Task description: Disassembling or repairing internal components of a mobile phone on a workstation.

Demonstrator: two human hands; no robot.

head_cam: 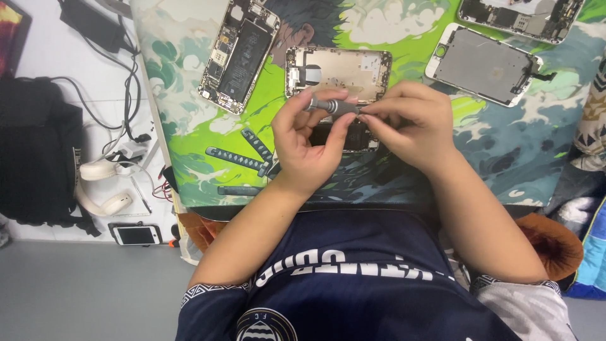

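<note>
While both hands grip the grey screwdriver (333, 106), left hand (307, 142) should steady the handle as right hand (410, 123) pinches the tip

Up at my far right lies a detached phone screen panel (483, 65), face down, a grey rectangle with a white rim. Off the mat at my left, a small white-framed phone (136, 235) shows its pale screen. A dark monitor corner (12, 28) glows red-orange far left.

Left hand (307, 142) and right hand (410, 123) raised together, fingers (341, 129) pinched (tips nearly meeting), forearms angled inward.
</note>
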